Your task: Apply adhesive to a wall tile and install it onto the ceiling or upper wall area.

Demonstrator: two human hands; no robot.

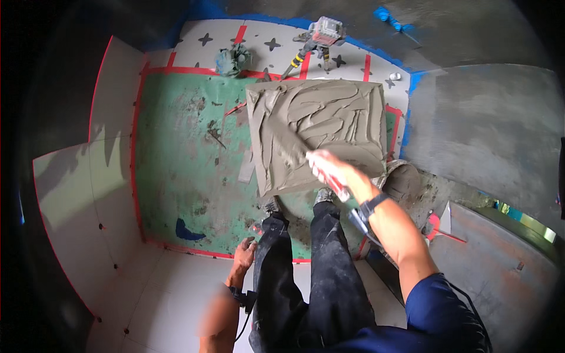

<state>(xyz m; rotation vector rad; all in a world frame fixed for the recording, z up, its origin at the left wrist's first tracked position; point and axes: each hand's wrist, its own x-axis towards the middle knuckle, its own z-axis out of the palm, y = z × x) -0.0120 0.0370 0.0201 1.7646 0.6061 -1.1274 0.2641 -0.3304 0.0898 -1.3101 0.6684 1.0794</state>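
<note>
My right hand (326, 167) grips the red and white handle of a mortar-coated trowel (288, 138), whose long blade lies across a square slab (353, 94) spread with ridged, wet grey mortar. My feet in grey shoes stand just below that slab. My left hand (244, 254) hangs beside my left leg, fingers loosely bent and apart, with nothing visible held.
Green floor sheeting (176, 147) has red tape edges. Behind stand a tripod-mounted device (323, 35) and a crumpled grey-green bag (232, 60). A mortar-smeared bucket (403, 182) sits right of the slab. White panels (70, 223) line the left; grey walls (482, 129) rise on the right.
</note>
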